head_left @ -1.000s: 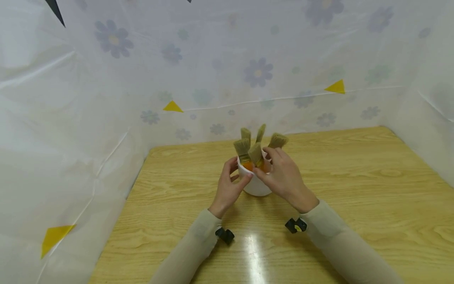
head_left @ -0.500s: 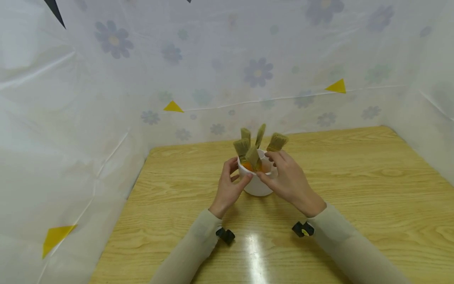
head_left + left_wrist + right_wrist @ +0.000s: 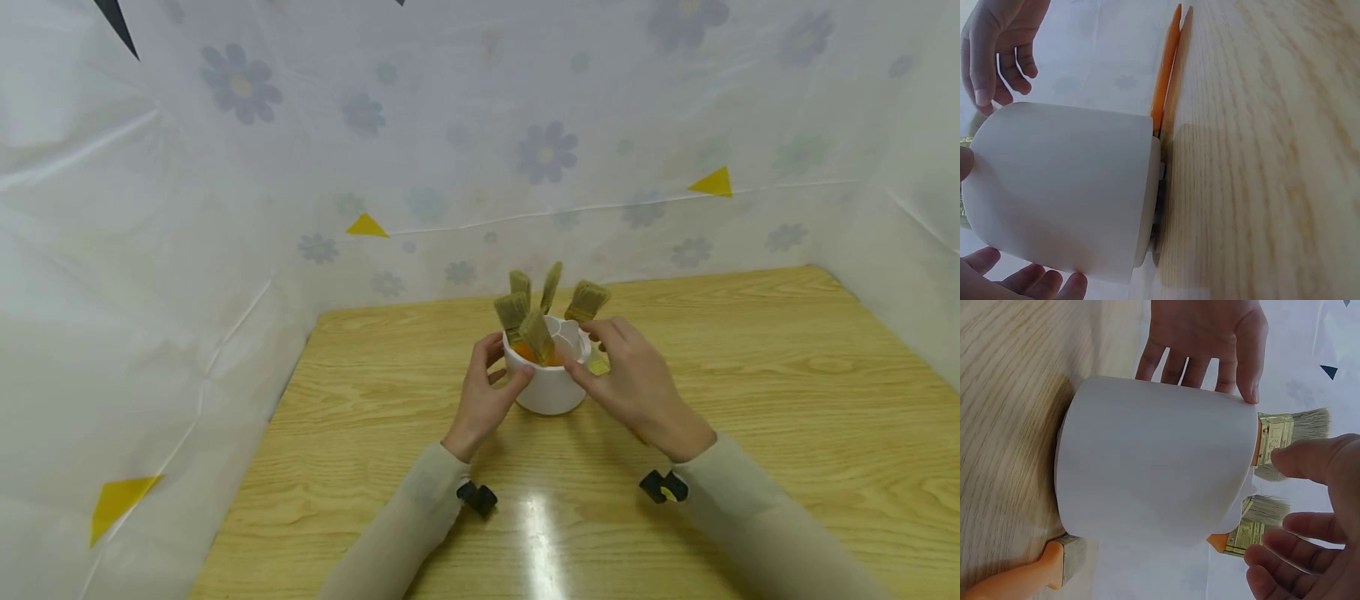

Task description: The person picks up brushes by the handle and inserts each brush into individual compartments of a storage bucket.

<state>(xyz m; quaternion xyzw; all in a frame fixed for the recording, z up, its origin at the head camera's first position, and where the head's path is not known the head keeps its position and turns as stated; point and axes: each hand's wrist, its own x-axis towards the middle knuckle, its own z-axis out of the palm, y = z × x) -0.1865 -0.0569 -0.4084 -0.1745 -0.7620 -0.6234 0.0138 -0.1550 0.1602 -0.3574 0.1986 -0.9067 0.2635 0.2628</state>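
Note:
A white divided brush holder (image 3: pixel 551 393) stands upright on the table, with several paintbrushes (image 3: pixel 536 333) in it, bristles up. My left hand (image 3: pixel 486 404) grips its left side, thumb at the front rim and fingers curving round the wall. Just off the right rim, my right hand (image 3: pixel 647 390) has its thumb and fingers apart with nothing between them; whether a fingertip touches the rim cannot be told. Another paintbrush lies on the table right of the holder, its orange handle (image 3: pixel 1016 578) plain in the right wrist view. In the head view my right hand mostly hides it.
The wood-patterned table (image 3: pixel 360 433) runs back to a whitish flowered sheet (image 3: pixel 480 150), with plastic sheeting also at both sides. Yellow triangles (image 3: pixel 711 183) mark the sheeting. Small black devices (image 3: pixel 477 498) sit at both wrists.
My right hand has let go of the front paintbrush and drawn back to the right. That brush now leans in the holder. My left hand has kept its place.

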